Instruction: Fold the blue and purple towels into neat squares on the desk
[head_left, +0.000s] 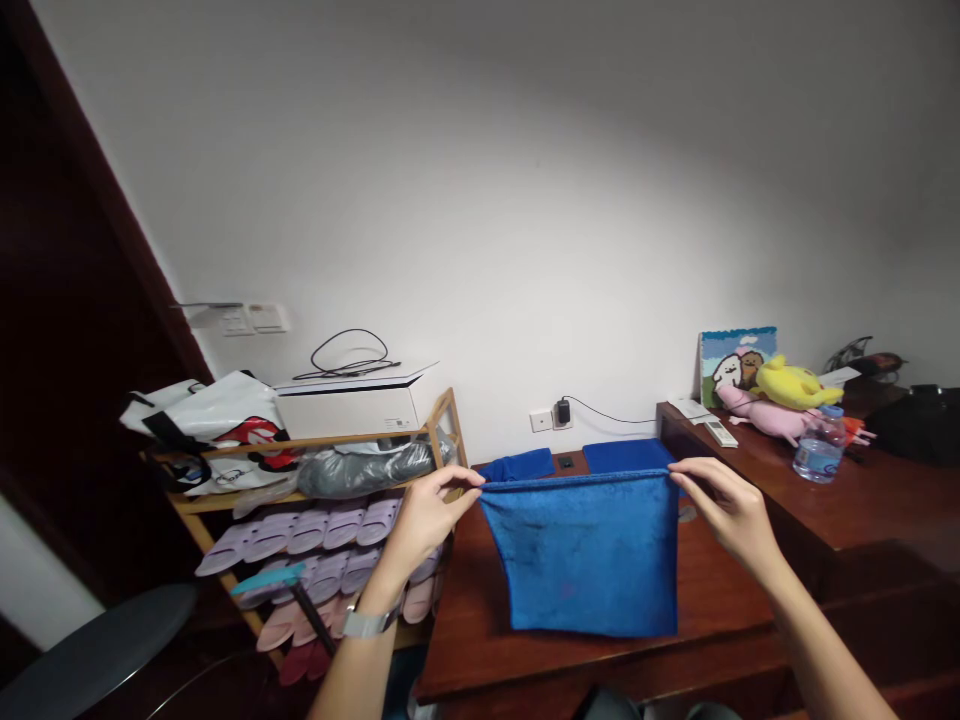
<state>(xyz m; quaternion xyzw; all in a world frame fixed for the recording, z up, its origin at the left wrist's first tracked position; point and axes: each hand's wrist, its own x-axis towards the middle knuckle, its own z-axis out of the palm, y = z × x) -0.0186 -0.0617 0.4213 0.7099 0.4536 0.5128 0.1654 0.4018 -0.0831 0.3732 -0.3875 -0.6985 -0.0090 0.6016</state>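
Note:
A blue cloth (581, 555) hangs spread out between my two hands, over the reddish-brown wooden table (469, 610). My left hand (442, 500) pinches its upper left corner between thumb and fingers. At the upper right corner, my right hand (720, 495) holds it in the same kind of pinch. The top edge is stretched nearly straight, and dark marks show on the fabric. Behind it on the table lie a crumpled blue cloth (525, 465) at the left and a flat blue cloth (626, 455) at the right.
A shoe rack (199, 530) with slippers, a white box (352, 408) and a bag (236, 415) stands left. On the higher right surface are a water bottle (821, 447), plush toys (799, 385) and a remote (721, 433). A stool (105, 650) is lower left.

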